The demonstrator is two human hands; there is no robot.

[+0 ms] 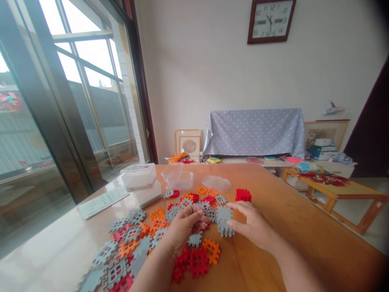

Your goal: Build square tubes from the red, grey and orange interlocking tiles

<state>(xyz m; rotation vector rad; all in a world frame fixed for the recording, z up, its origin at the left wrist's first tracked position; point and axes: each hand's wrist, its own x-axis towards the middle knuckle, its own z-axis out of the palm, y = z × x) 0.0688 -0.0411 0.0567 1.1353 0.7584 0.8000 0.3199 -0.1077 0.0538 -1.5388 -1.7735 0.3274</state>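
While I am monitoring the counter through the head camera, the right hand is standing at the right side of a grey notched block. Its fingers are spreading apart, with the index fingertip lying at the block's upper right edge and the thumb tip overlapping its right side; I am not able to confirm gripping pressure. The left hand is occupying the position left of the block, above the interlocking panels. Its fingers are curling inward; I cannot tell whether they are enclosing a part.

The panels, coloured grey, orange and red, are lying in a loose spread, several showing window-shaped cut-outs. Nearer the camera than the block, an orange window panel is lying just beside a red window panel. A red notched block is standing just beyond the right hand. Farther back, a clear plastic container and a clear lid are resting near each other. At left, a printed sheet is lying near the white boxes.
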